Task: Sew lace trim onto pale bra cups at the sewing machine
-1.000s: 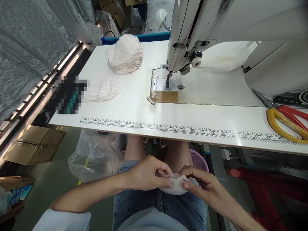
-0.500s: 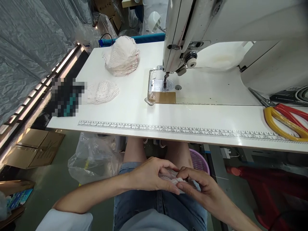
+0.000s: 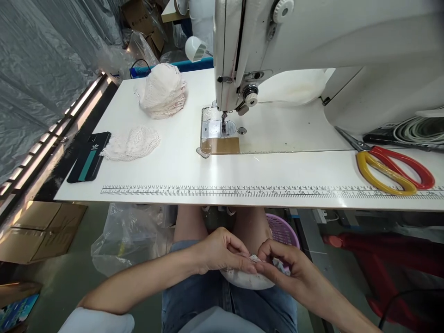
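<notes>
Over my lap, both hands pinch a whitish lace fabric piece (image 3: 248, 280), whose pale rounded part hangs below the fingers. My left hand (image 3: 222, 252) holds it from the left, thumb and fingers closed at its upper edge. Close beside it, my right hand (image 3: 282, 263) pinches the same edge between thumb and fingers. The fingers hide part of the fabric. Up on the sewing table (image 3: 166, 171) lie a flat white lace piece (image 3: 132, 144) and a stack of similar lace pieces (image 3: 163, 91).
A white sewing machine (image 3: 236, 55) stands beyond my hands. Scissors with red and yellow handles (image 3: 388, 169) lie at the right, a dark phone (image 3: 89, 157) at the left. Under the table are a purple basket (image 3: 282, 231) and a clear plastic bag (image 3: 128, 240).
My fingertips have come closer together on the lace piece. Its rounded pale part now shows below my hands. The head view has shifted a little, so the table appears lower and further left.
</notes>
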The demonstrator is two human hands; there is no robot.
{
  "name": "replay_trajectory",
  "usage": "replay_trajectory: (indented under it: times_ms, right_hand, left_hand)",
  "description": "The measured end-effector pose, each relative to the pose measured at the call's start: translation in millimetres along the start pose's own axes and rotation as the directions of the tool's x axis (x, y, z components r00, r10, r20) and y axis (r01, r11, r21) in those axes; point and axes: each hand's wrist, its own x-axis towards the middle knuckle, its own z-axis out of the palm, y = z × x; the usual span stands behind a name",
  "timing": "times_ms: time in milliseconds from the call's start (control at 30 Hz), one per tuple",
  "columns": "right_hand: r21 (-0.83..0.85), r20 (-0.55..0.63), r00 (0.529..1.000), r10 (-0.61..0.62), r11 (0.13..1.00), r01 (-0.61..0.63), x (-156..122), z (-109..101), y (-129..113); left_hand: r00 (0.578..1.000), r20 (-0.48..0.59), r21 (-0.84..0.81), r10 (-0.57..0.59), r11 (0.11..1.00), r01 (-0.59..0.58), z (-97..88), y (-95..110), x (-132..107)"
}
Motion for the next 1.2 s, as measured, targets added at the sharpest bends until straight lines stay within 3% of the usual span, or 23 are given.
replay_trajectory:
  times_ms: [200,567,833,933,1033,1100,1133,1200]
  right_hand:
    - [0.109,0.029,0.999,-0.027,0.994,0.023,-5.8,-10.1,6.3]
    - [-0.001,0.000,0.999,-0.045,0.999,0.045,-12.1,-14.0,14.4]
    - [0.037,-0.069,0.995,-0.077,0.996,0.080,-14.5,-15.0,17.4]
    - [-0.035,-0.092,0.992,-0.089,0.996,0.086,-18.9,-20.3,14.9]
    - [-0.213,-0.081,0.990,-0.118,0.972,0.098,-27.1,-47.5,3.1]
    - [-0.335,-0.151,0.970,-0.189,0.933,0.130,-33.4,-82.5,-7.1]
    - [-0.410,-0.236,0.939,-0.249,0.902,0.136,-35.5,-103.8,-10.7]
    - [-0.626,-0.434,0.804,-0.406,0.778,0.055,-34.8,-147.9,-11.5]
  left_hand:
    - [1.000,-0.002,0.008,-0.031,0.999,0.031,4.2,6.4,4.6]
    - [0.999,-0.014,0.107,0.032,0.994,-0.030,8.4,0.8,12.0]
    - [0.995,-0.090,0.125,-0.033,0.991,0.044,18.3,6.1,15.0]
    - [0.996,-0.082,0.153,-0.026,0.987,0.039,23.6,10.3,18.4]
    - [0.996,-0.070,0.153,-0.053,0.986,0.063,28.8,17.7,21.9]
    - [0.994,-0.079,0.123,-0.081,0.988,0.091,30.8,22.9,23.1]
    - [0.992,-0.086,0.103,-0.092,0.990,0.100,31.1,25.1,23.3]
    - [0.990,-0.095,0.067,-0.103,0.992,0.109,30.1,28.2,23.2]
